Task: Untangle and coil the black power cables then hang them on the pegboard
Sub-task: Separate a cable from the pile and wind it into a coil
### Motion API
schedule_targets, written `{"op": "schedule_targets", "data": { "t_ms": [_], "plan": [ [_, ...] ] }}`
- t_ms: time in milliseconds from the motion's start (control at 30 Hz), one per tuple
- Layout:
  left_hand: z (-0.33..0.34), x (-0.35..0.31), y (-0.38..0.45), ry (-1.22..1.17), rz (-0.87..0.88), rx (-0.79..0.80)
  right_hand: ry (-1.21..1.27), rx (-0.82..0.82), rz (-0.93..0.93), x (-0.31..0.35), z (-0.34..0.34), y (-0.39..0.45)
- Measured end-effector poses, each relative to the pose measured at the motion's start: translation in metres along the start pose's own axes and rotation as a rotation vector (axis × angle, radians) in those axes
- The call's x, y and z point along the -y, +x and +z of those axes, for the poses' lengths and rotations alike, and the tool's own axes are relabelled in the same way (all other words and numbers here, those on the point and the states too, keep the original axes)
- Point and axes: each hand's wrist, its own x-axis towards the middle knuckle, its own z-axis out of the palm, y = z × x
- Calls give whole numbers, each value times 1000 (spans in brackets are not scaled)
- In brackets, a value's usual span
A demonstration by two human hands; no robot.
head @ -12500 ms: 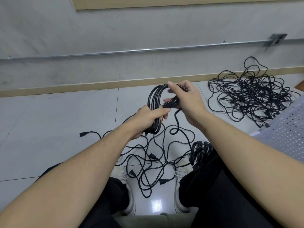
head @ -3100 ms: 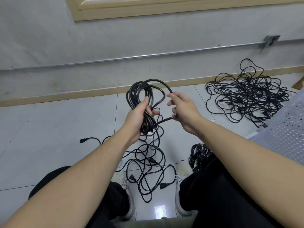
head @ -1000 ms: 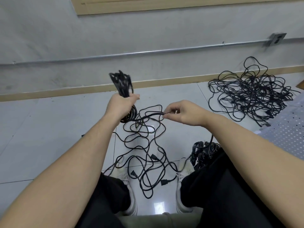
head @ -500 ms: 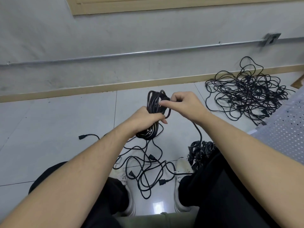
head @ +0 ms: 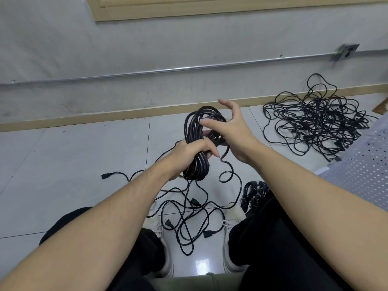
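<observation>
Left hand [head: 192, 153]: fingers curled tight round the waist of the coil [head: 199, 141], holding it up over the floor [head: 63, 164]. Coil long axis running 12 to 6, upper loop above the fist, lower loop bulging below it.

Right hand [head: 230, 127]: fingers spread and loosely bent, palm against the coil's 3 o'clock side. Forefinger laid across the upper loop. Cannot tell whether a strand is pinched under the palm.

Loose tail [head: 225, 169] dropping from the coil at 5 o'clock of the left fist, curling once, then running down to the floor. Nearer the right hand than the left; likely next turn to be laid by the right hand, with the left keeping the bundle steady.

Slack cable on the floor [head: 189, 223] at 6 o'clock of the hands, between the shoes [head: 228, 248], several plugs visible, one plug end [head: 104, 176] out at 8 o'clock. Snag risk judged real: loops crossing each other.

Small finished bundle [head: 253, 192] by the right knee, 5 o'clock.

Big tangled heap [head: 315, 120] at 2 o'clock, well apart, against the baseboard.

Pegboard [head: 361, 169] at 3 o'clock, lying flat as far as visible, nothing hanging on the part shown.

No containers in view.
</observation>
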Motion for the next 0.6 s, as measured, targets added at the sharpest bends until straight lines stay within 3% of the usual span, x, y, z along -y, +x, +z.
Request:
{"op": "schedule_targets", "data": {
  "t_ms": [100, 267, 467, 600],
  "plan": [
    [4, 6, 3, -30, -10, -34, -1, -33, -17, 1, 3, 3],
    [6, 5, 4, -171, -76, 39, -10, -97, -53, 4, 6, 7],
    [3, 0, 2, -236, -138, 131, 167, -39, -22, -1, 13, 12],
    [6, -8, -4, -279, -221, 111, 77, -55, -10, -6, 10, 13]
  ]
}}
